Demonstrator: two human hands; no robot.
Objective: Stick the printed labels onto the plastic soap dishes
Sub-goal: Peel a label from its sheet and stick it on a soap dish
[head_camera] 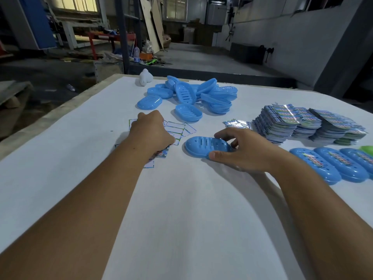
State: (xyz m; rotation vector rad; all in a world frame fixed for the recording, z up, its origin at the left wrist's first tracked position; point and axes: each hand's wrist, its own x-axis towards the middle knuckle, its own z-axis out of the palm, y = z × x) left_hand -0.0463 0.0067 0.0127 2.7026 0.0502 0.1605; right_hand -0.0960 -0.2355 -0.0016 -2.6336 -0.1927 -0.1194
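The person leans over the white-covered counter (pixel 181 209) with both bare arms stretched out. The right hand (pixel 242 150) grips an upside-down blue oval plastic soap dish (pixel 203 145) lying near the middle of the counter, thumb on its near edge and fingers curled over its far edge. The left hand (pixel 151 130) rests knuckles-up on a scatter of loose paper labels and peeled backing sheets (pixel 177 129) just left of that dish; its fingertips are hidden underneath, so I cannot tell whether it pinches one. Farther away sits a loose heap of blue plastic soap dishes (pixel 193 93), some tipped on edge, with a small white lumpy object (pixel 145 77) at the far edge beside them. To the right stand thick stacks of printed glossy labels (pixel 302 122), with a few loose ones lying just left of them. Nearer, at the right edge, a row of blue soap dishes already bearing labels (pixel 339 164) lies side by side, touching, with a bit of a green thing (pixel 368 149) just beyond them
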